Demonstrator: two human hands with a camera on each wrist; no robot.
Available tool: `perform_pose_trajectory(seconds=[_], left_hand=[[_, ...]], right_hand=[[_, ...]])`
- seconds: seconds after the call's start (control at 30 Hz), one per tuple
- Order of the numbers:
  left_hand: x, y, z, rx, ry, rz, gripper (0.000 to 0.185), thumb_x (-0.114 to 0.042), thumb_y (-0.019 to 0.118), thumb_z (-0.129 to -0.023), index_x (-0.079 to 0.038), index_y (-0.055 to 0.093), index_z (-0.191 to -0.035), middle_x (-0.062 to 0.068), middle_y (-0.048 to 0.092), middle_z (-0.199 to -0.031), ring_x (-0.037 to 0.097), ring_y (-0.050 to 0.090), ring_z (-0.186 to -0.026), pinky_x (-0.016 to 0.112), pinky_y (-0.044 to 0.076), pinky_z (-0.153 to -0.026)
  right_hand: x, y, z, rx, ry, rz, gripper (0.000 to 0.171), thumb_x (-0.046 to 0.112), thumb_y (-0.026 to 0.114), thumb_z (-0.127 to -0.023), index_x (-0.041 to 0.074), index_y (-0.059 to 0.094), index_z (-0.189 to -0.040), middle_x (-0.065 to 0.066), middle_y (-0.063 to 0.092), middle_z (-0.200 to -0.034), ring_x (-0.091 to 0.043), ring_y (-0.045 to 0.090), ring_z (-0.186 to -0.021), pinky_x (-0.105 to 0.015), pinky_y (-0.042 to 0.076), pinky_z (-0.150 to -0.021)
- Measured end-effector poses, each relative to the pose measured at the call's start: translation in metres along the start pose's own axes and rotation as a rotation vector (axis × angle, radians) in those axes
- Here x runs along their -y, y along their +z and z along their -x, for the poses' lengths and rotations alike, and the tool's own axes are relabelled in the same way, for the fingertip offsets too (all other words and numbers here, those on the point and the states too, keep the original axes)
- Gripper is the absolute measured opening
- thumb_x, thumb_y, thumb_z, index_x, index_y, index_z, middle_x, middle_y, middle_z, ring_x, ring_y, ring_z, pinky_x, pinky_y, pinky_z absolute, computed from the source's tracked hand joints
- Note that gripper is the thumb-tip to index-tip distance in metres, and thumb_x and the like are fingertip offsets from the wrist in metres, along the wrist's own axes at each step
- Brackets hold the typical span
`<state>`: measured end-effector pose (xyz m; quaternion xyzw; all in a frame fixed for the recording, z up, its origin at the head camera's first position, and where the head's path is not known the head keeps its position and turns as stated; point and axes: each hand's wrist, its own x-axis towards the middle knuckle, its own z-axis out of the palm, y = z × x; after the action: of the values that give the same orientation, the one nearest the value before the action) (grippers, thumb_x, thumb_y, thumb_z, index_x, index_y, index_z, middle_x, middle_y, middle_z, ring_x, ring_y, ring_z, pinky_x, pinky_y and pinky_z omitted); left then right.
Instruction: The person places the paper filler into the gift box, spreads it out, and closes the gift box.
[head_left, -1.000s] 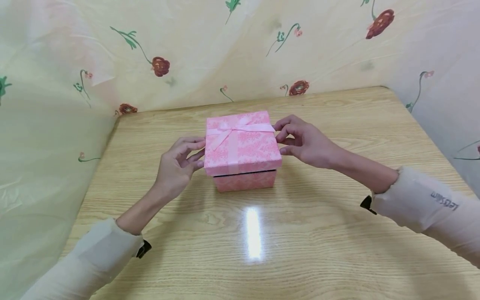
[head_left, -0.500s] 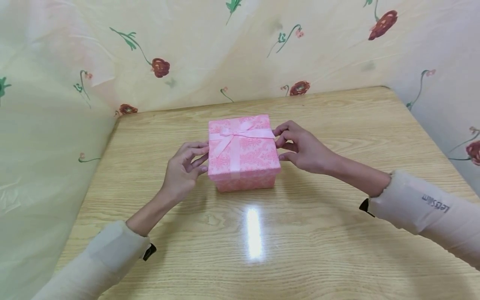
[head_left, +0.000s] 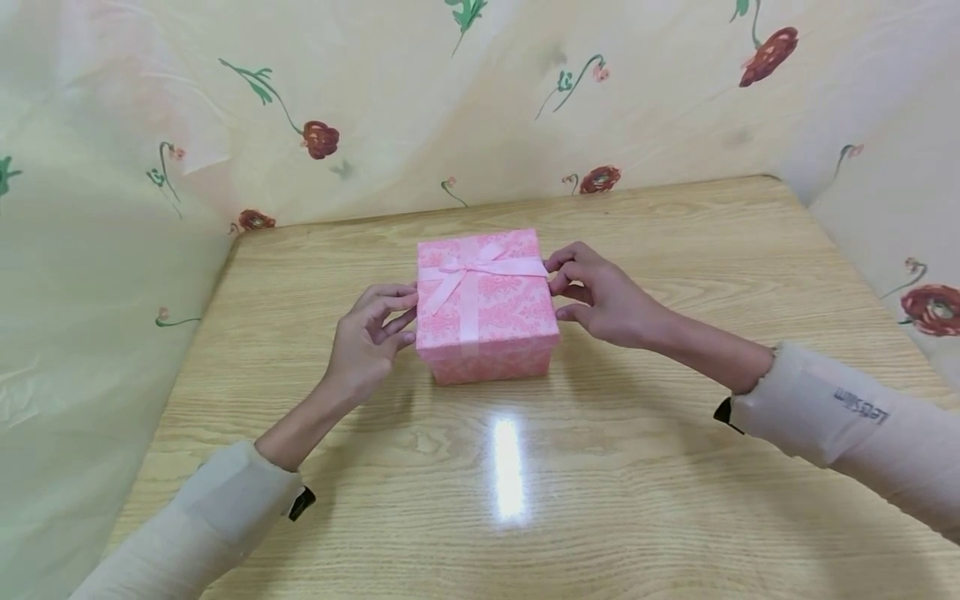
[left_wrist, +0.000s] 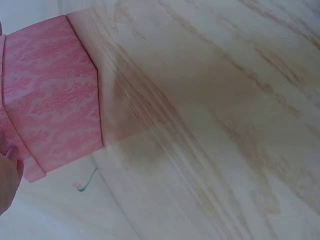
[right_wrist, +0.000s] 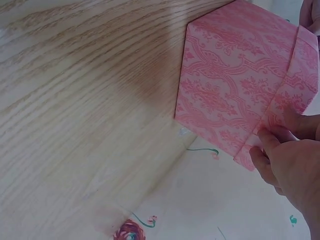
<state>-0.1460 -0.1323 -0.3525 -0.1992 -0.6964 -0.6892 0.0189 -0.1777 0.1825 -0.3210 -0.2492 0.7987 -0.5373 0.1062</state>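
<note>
A square pink patterned gift box stands upright on the wooden table. Its lid, tied with a pale pink ribbon bow, sits down over the top of the base. On the lid's left side, my left hand holds the rim between fingers and thumb. The right hand grips the opposite rim with bent fingers. Seen from the right wrist, the fingers of the right hand lie against the lid's edge. The left wrist view shows only a bit of the left hand at the lid.
The table has a light wood grain and a bright glare spot in front of the box. A pale sheet with printed flowers hangs behind and along both sides.
Both hands have lowered the lid, with a slight shift right. The dark gap seen earlier between lid and base has closed. Over the last half second things have barely moved.
</note>
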Motion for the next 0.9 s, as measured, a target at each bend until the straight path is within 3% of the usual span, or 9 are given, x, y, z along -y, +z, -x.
perform_pose_trajectory(seconds=[0.23, 0.73, 0.83, 0.9], left_hand=[[0.009, 0.003, 0.005, 0.002, -0.051, -0.007, 0.042, 0.035, 0.053, -0.074, 0.018, 0.054, -0.113, 0.020, 0.044, -0.129, 0.031, 0.047, -0.127, 0.031, 0.043, -0.101], [0.013, 0.006, 0.009, 0.012, -0.044, -0.010, 0.044, 0.036, 0.053, -0.072, 0.018, 0.055, -0.112, 0.021, 0.045, -0.127, 0.031, 0.048, -0.127, 0.031, 0.044, -0.100], [0.010, 0.005, 0.009, 0.028, -0.070, -0.057, 0.046, 0.035, 0.053, -0.074, 0.015, 0.054, -0.116, 0.019, 0.045, -0.128, 0.029, 0.047, -0.128, 0.032, 0.043, -0.101], [0.007, 0.003, 0.009, 0.037, -0.076, -0.155, 0.048, 0.030, 0.057, -0.076, 0.011, 0.053, -0.120, 0.019, 0.047, -0.129, 0.029, 0.046, -0.128, 0.035, 0.043, -0.102]], right_hand=[[-0.006, 0.004, 0.003, 0.016, 0.032, 0.013, 0.019, -0.030, 0.053, -0.079, -0.012, 0.052, -0.086, -0.019, 0.038, -0.121, -0.032, 0.054, -0.108, -0.031, 0.045, -0.098], [-0.016, 0.010, 0.008, 0.020, 0.044, 0.029, 0.021, -0.030, 0.053, -0.079, -0.012, 0.050, -0.087, -0.020, 0.037, -0.122, -0.035, 0.054, -0.109, -0.040, 0.044, -0.098], [-0.017, 0.010, 0.009, 0.016, 0.033, 0.065, 0.018, -0.027, 0.057, -0.079, -0.012, 0.053, -0.088, -0.020, 0.040, -0.122, -0.035, 0.054, -0.110, -0.042, 0.045, -0.097], [-0.017, 0.008, 0.012, 0.005, 0.000, 0.172, 0.016, -0.021, 0.062, -0.081, -0.012, 0.059, -0.093, -0.019, 0.044, -0.123, -0.035, 0.054, -0.112, -0.045, 0.047, -0.096]])
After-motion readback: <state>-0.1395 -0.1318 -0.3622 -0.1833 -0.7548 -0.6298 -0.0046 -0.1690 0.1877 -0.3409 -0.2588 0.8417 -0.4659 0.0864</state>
